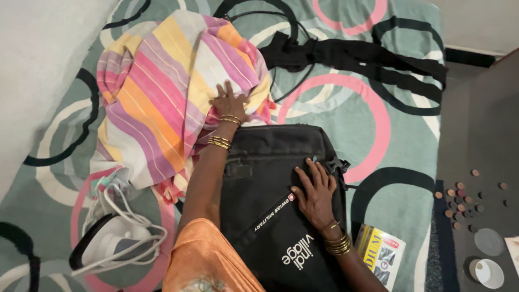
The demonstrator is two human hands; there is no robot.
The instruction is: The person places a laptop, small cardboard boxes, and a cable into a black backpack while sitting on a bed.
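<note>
Black backpack (270, 189): it lies flat on the bed in front of me, its top end toward the striped cloth, white lettering and a diagonal strap across its face.
My right hand (315, 194): open, fingers spread, palm flat on the backpack near its right edge; it grips nothing.
My left hand (229, 103): also open and flat, fingers splayed, pressing on the striped cloth just beyond the backpack's top edge; it holds nothing.
Striped cloth (162, 92): pink, yellow, orange and white, crumpled in a heap to the upper left of the backpack and touching it.
Bedsheet (389, 108): teal with pink, black and white rings.
Black garment (357, 59): stretched out past the cloth, well apart from my hands.
White iron (111, 238): at lower left, its cord looped around it.
Small packet (381, 254): yellow and white, just beside my right wrist.
</note>
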